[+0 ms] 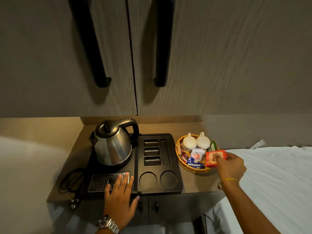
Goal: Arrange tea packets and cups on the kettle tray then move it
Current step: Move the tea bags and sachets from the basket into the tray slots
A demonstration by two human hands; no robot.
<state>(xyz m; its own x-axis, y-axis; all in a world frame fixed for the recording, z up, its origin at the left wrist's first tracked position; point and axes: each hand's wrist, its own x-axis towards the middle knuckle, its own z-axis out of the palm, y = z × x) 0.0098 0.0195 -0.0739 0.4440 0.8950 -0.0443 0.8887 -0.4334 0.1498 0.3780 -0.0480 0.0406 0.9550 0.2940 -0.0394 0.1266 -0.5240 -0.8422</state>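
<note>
A black kettle tray [175, 168] lies on a small wooden counter, with a steel kettle [113, 142] on its left half. Its right half has three small slots, one long slot and two round cup recesses, all bare. To the right stands a woven basket [190, 168] holding two white cups [195, 142] upside down and several packets. My right hand [229, 166] pinches a stack of red tea packets [211, 158] at the basket's right side. My left hand [120, 198] rests flat, fingers spread, on the tray's perforated drip grate [101, 181].
The kettle's black cord [70, 181] and plug lie left of the tray. Tall cabinet doors with long black handles [162, 48] rise behind the counter. A white sheet [273, 174] covers the surface to the right. Small cabinet doors sit below the counter edge.
</note>
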